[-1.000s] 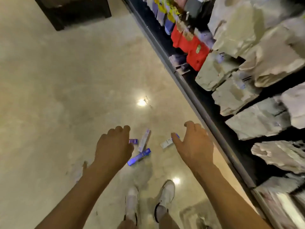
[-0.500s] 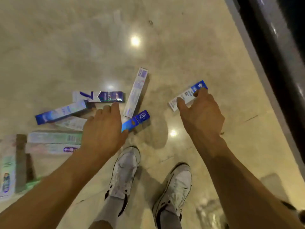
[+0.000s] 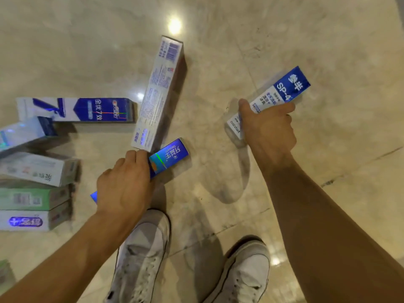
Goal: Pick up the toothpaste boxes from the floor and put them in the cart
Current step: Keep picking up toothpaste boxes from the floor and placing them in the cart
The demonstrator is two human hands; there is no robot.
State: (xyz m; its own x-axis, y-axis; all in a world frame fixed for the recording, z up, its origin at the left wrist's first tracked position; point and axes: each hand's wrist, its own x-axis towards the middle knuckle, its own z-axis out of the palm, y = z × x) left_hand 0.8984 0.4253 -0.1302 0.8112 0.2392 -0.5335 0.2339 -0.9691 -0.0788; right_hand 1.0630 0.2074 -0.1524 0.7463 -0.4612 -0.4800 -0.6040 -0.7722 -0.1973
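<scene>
The right hand [image 3: 269, 127] has its grip clamped round the middle of a white and blue toothpaste box [image 3: 286, 88], fingers curled over the top and thumb along the near side; the box slants up to the right, its blue end pointing away from the person and its white end blurred below the thumb. The left hand [image 3: 124, 184] has its grip closed over a bright blue toothpaste box [image 3: 169, 155], which lies at a slant low over the floor [image 3: 328, 40]; one end sticks out past the fingertips and a small blue corner shows beside the wrist, and whether it has left the floor cannot be told. Just beyond the left fingertips a long white toothpaste box [image 3: 159, 92] lies on the floor, its near end touching or nearly touching the blue one. To its left a blue and white box [image 3: 87, 109] lies crosswise, its right end close to the long white one. At the left edge more boxes lie side by side: a pale one with a dark blue end [image 3: 26, 132], a white one [image 3: 39, 169], a green one [image 3: 32, 197] and a white one with a purple label [image 3: 26, 221]. Two white shoes [image 3: 142, 254] stand on the pale glossy floor below the hands, toes pointing toward the boxes.
</scene>
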